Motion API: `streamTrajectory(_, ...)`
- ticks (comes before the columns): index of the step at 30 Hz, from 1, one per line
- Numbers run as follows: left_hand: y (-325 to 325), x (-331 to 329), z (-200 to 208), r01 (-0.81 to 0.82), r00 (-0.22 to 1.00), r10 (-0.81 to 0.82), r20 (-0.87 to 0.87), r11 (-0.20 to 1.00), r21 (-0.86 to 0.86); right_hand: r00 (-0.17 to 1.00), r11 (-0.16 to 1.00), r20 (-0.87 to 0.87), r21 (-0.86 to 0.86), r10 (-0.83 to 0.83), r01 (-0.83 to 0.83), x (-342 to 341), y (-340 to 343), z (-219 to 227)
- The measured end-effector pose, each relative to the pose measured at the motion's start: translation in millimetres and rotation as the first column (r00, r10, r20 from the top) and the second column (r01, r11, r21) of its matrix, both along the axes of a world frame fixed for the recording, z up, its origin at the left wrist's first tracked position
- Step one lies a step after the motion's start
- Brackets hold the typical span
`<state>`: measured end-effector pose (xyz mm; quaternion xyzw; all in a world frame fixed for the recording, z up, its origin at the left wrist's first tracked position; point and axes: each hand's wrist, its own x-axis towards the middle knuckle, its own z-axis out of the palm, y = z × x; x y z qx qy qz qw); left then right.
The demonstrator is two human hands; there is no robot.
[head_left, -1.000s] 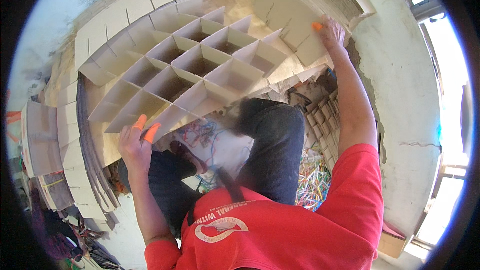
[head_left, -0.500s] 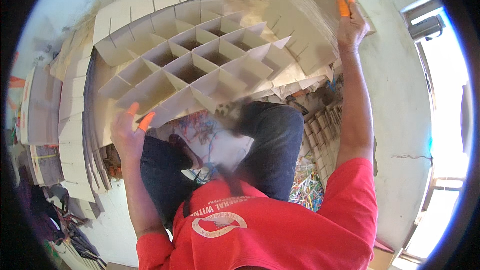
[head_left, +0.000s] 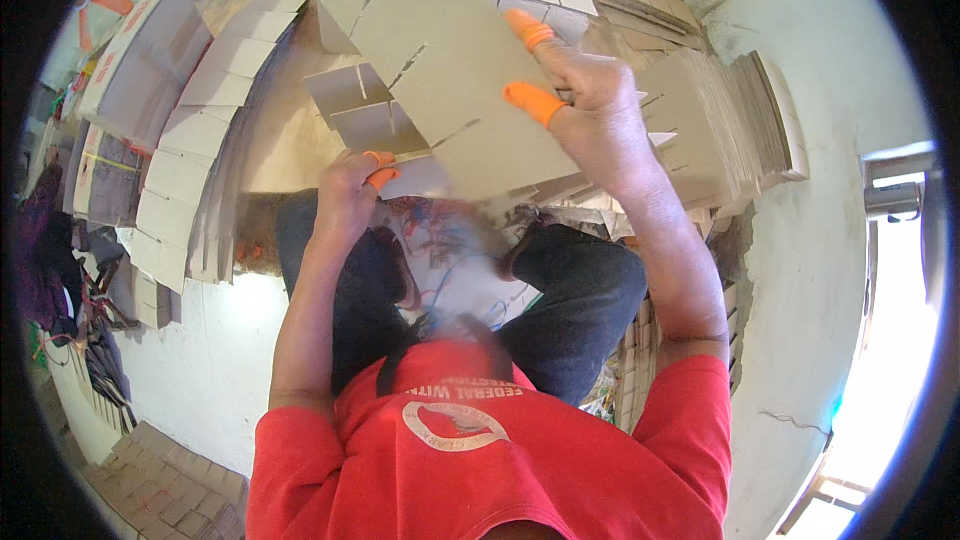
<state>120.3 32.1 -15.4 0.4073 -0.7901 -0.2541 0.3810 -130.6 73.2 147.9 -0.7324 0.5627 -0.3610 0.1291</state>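
Head view: hands [head_left: 470, 140] grip slotted cardboard sheets [head_left: 450, 50] amid cardboard stacks [head_left: 720, 130].

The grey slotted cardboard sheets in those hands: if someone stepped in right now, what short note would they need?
Left hand: grips the lower edge of the folded grey slotted cardboard divider, orange rubber cot on one fingertip.
Right hand: pinches the same divider at its right side, orange cots on two fingers.
Things: the divider is held up flat over the lap. Stacks of flat cardboard pieces lie to the right, and piles of pale cardboard strips to the left.
Done: the divider's strips are slotted together and lie collapsed flat.
Left: it is not yet set down on any stack.
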Motion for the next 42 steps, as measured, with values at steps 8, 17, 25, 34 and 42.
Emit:
streamTrajectory(8, -4, -2, -7, -0.024, 1.000, 0.024, 0.004, 1.000, 0.000, 0.996, 0.996, -0.040, 0.034, 0.080, -0.078, 21, -21, -30)
streamTrajectory(17, -7, -2, -5, -0.026, 1.000, 0.026, 0.001, 0.999, 0.027, 0.997, 0.994, -0.033, 0.087, 0.064, -0.061, 25, -21, -23)
streamTrajectory(25, -8, -6, -12, 0.035, 0.999, -0.035, -0.013, 0.999, 0.014, 0.962, 0.969, -0.115, 0.029, 0.247, -0.245, 33, -35, -77)
streamTrajectory(34, -11, -7, -11, -0.003, 0.998, 0.005, -0.055, 0.999, 0.049, 0.973, 0.972, -0.118, 0.151, 0.198, -0.179, 43, -42, -64)
streamTrajectory(42, -12, -10, -18, -0.028, 1.000, 0.028, -0.014, 1.000, 0.005, 0.854, 0.954, -0.471, 0.288, 0.221, -0.089, 46, -50, -105)
